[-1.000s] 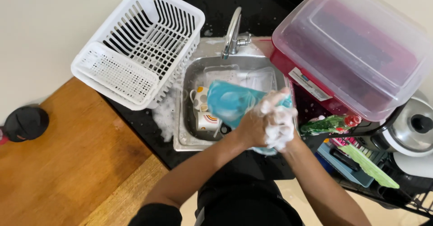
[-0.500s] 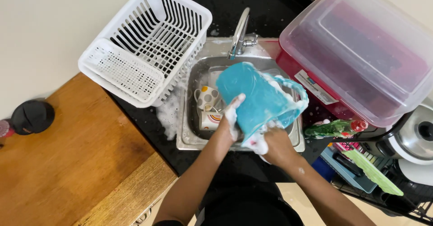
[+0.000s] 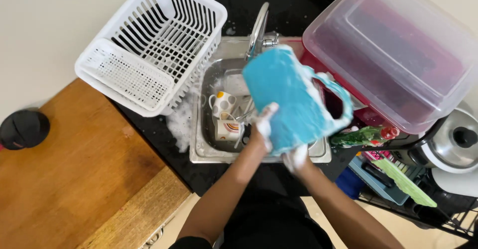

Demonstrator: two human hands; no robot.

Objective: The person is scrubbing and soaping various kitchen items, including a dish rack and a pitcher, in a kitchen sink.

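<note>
Head view is showing your soapy left hand and right hand gripping the blue jug above the sink. Jug is lathered, not rinsed; mugs are waiting in the sink, rack is standing empty. Foam is lying on the black counter, wooden top beside.

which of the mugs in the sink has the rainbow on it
The white mug nearer the person, with a rainbow print. The spotted mug sits behind it, toward the tap. The left hand holds the big blue jug just beside them.
</note>
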